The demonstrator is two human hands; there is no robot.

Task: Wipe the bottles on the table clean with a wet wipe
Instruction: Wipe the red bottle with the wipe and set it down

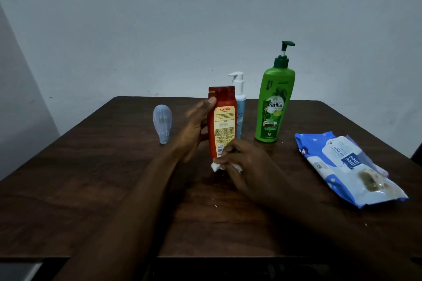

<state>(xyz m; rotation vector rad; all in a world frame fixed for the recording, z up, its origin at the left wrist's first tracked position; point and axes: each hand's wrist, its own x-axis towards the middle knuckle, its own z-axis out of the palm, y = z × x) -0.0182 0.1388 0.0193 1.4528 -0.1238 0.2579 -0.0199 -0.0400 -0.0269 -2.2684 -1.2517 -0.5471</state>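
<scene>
Closest in, the right hand (245,167) is curled tight round a scrunched white wet wipe (215,166) and pressing it on the bottom end of the red bottle (222,122), while the left hand (197,129) is wrapped round that bottle's left side, thumb up near the cap, holding it upright over the middle of the dark wooden table (114,189). Off to the right of the red bottle lies the blue wipes pack (347,166), flat on the table. A green pump bottle (275,104) stands just right of the red bottle, a white pump bottle (239,102) peeks out right behind it, and a small pale blue bottle (162,124) stands on its cap well off to its left.
</scene>
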